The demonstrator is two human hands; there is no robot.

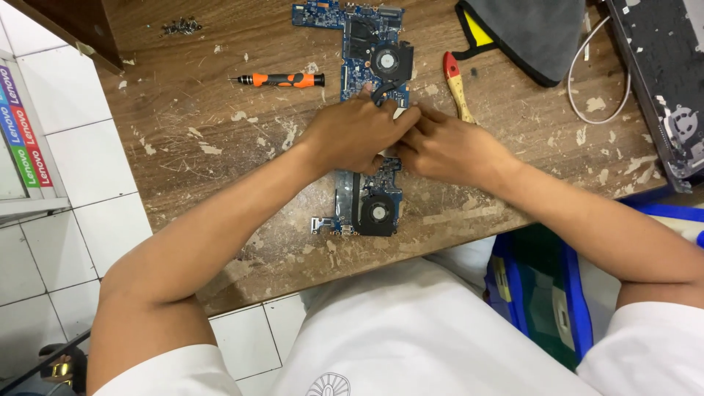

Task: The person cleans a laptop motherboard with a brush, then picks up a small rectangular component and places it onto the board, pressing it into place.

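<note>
A long blue laptop circuit board (361, 44) with two black fans lies lengthwise on the worn wooden table (220, 161). One fan (391, 61) shows at the far end, the other (377, 214) at the near end. My left hand (352, 136) and my right hand (444, 150) both rest on the board's middle, fingertips meeting over a small part that they hide. What the fingers pinch cannot be made out.
An orange and black screwdriver (282, 79) lies left of the board. A pile of small screws (181, 27) sits far left. A red and yellow handled brush (457, 84), a grey cloth (532, 33), a white cable (598, 73) and a laptop shell (664, 81) lie to the right.
</note>
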